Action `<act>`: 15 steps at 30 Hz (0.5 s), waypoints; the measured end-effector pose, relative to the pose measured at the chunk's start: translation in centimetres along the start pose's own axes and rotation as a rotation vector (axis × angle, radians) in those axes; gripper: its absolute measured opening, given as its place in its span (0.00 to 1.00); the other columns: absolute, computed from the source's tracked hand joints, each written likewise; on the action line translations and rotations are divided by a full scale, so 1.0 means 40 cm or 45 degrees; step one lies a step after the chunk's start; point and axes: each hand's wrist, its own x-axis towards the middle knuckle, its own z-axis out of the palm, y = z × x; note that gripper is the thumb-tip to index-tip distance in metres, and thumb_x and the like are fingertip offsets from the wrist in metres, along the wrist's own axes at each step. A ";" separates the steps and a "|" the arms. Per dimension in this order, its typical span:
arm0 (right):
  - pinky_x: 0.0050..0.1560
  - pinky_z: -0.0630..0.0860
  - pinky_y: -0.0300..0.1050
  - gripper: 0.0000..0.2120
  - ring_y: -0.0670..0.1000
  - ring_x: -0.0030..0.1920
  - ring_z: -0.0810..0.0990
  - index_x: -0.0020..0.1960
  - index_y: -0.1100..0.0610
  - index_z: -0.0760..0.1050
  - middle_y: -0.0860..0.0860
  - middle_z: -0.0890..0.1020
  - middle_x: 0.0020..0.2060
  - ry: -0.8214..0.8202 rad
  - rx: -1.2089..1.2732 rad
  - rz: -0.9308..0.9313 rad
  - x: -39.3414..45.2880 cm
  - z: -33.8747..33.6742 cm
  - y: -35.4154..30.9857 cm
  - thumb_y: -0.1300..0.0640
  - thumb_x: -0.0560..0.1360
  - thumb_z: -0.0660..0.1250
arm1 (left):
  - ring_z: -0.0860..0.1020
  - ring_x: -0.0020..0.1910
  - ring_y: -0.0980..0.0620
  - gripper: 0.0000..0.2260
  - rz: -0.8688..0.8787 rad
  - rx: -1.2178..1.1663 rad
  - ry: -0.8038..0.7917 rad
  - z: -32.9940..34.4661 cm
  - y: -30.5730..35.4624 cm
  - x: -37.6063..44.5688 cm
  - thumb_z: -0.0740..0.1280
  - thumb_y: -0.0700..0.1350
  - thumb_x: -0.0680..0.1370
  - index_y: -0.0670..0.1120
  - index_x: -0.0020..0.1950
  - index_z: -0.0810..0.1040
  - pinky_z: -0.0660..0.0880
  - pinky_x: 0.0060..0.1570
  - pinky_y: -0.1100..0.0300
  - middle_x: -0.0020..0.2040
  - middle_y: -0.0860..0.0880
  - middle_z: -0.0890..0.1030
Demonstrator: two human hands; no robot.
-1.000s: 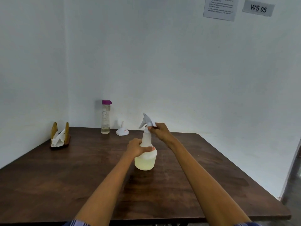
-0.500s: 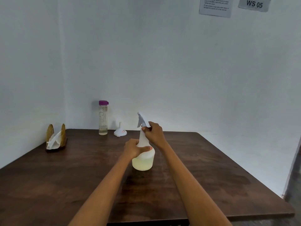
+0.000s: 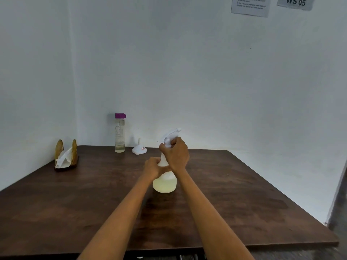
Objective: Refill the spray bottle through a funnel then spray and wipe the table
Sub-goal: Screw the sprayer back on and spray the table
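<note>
Left hand [image 3: 154,167] clamped the spray bottle [image 3: 165,184]; right hand [image 3: 175,152] closed on its trigger head [image 3: 170,136]. A crooked thread risked leaks, a hard twist a tip-over.

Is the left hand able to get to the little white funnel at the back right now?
Probably yes, but not right away. The left hand is wrapped round the spray bottle, so it must let go first. The funnel sits beyond it, with bare table between and nothing blocking the path.
</note>
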 end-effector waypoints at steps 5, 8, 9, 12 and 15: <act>0.40 0.66 0.39 0.18 0.52 0.45 0.80 0.52 0.59 0.74 0.53 0.81 0.45 0.140 -0.064 0.013 -0.030 0.016 -0.004 0.46 0.71 0.69 | 0.79 0.54 0.44 0.12 0.014 0.027 0.041 -0.001 -0.004 -0.003 0.68 0.46 0.76 0.37 0.51 0.80 0.74 0.51 0.55 0.52 0.40 0.82; 0.42 0.67 0.38 0.19 0.51 0.48 0.79 0.56 0.59 0.74 0.53 0.80 0.49 0.045 -0.193 -0.054 -0.039 -0.002 -0.002 0.44 0.75 0.65 | 0.79 0.54 0.44 0.10 0.028 0.034 0.045 0.001 -0.005 -0.002 0.68 0.46 0.76 0.39 0.48 0.80 0.73 0.50 0.55 0.52 0.40 0.82; 0.44 0.68 0.38 0.19 0.50 0.50 0.79 0.59 0.58 0.74 0.52 0.80 0.51 0.006 -0.194 -0.087 -0.044 -0.010 0.002 0.45 0.76 0.64 | 0.80 0.53 0.44 0.09 0.033 0.032 0.043 0.001 -0.005 -0.001 0.68 0.46 0.76 0.40 0.46 0.80 0.73 0.49 0.55 0.50 0.40 0.83; 0.48 0.73 0.43 0.15 0.50 0.51 0.79 0.60 0.56 0.76 0.52 0.81 0.51 -0.069 -0.176 -0.167 -0.060 -0.037 0.028 0.49 0.80 0.59 | 0.80 0.49 0.45 0.09 0.045 0.006 0.021 -0.001 -0.011 0.003 0.70 0.49 0.74 0.43 0.44 0.80 0.72 0.39 0.60 0.44 0.44 0.82; 0.38 0.72 0.43 0.12 0.50 0.42 0.79 0.48 0.57 0.80 0.52 0.83 0.40 0.061 -0.223 -0.194 -0.054 -0.066 0.049 0.51 0.78 0.61 | 0.78 0.46 0.49 0.16 0.050 -0.017 0.012 -0.002 -0.012 0.004 0.72 0.54 0.72 0.43 0.50 0.81 0.68 0.34 0.64 0.48 0.44 0.83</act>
